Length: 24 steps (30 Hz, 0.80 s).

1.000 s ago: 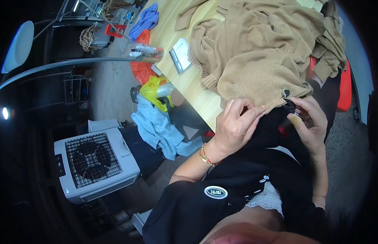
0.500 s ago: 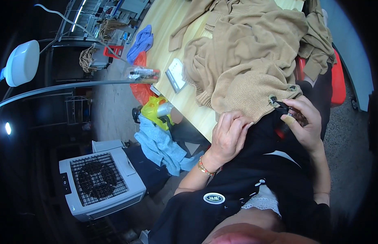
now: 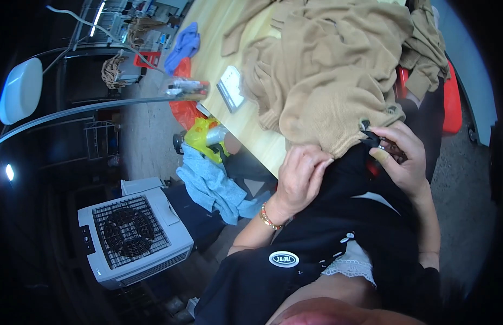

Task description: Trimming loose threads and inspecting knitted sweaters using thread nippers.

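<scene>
A tan knitted garment spreads over the table and hangs off its near edge toward my lap. My left hand is closed, pinching the garment's lower edge between thumb and fingers. My right hand grips small thread snips with dark pointed blades, their handle partly hidden by my fingers. The blade tips are spread and sit right by a dark button on the garment's edge. Farther along that edge is a second button, blurred. Whether the blades touch the cloth, I cannot tell.
A white card and a purple cloth lie on the pale wooden table. Left of it are a yellow bag, a blue-grey cloth and an air cooler. A red stool stands at the right.
The snips' blades now show spread apart close to the button. My left hand keeps its pinch on the garment edge. The whole view has shifted slightly.
</scene>
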Tool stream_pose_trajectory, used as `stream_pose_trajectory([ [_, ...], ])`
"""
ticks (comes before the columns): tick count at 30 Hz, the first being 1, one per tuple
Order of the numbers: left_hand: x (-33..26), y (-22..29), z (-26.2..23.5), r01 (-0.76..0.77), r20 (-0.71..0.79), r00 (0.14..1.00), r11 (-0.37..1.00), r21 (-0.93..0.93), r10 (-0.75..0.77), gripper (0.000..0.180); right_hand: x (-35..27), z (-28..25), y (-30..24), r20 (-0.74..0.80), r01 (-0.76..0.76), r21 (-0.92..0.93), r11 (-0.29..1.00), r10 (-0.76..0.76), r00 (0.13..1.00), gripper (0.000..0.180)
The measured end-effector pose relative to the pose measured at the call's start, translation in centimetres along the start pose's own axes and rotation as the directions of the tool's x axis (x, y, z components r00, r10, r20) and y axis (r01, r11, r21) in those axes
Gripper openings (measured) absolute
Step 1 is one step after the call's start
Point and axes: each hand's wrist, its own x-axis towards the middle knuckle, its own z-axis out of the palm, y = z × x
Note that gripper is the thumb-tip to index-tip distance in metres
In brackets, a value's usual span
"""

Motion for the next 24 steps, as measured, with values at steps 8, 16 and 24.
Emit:
stream_pose_trajectory([
  [8, 0.0, -0.7, 0.3, -0.058, -0.161, 0.983, 0.986, 0.154, 0.083, 0.016, 0.7, 1.7, 0.9, 0.107, 0.264, -0.187, 0.946, -0.247, 0.963, 0.038],
  [16, -1.0, -1.8, 2.0, 0.099, -0.247, 0.959, 0.981, -0.166, -0.139, 0.009, 1.7, 1.7, -2.0, 0.125, 0.175, -0.232, 0.957, -0.149, 0.981, 0.036],
  [24, -1.8, -1.9, 2.5, 0.160, -0.281, 0.917, 0.908, -0.388, -0.282, 0.009, 2.1, 1.9, -3.4, 0.199, 0.202, -0.319, 0.926, -0.143, 0.970, 0.029],
])
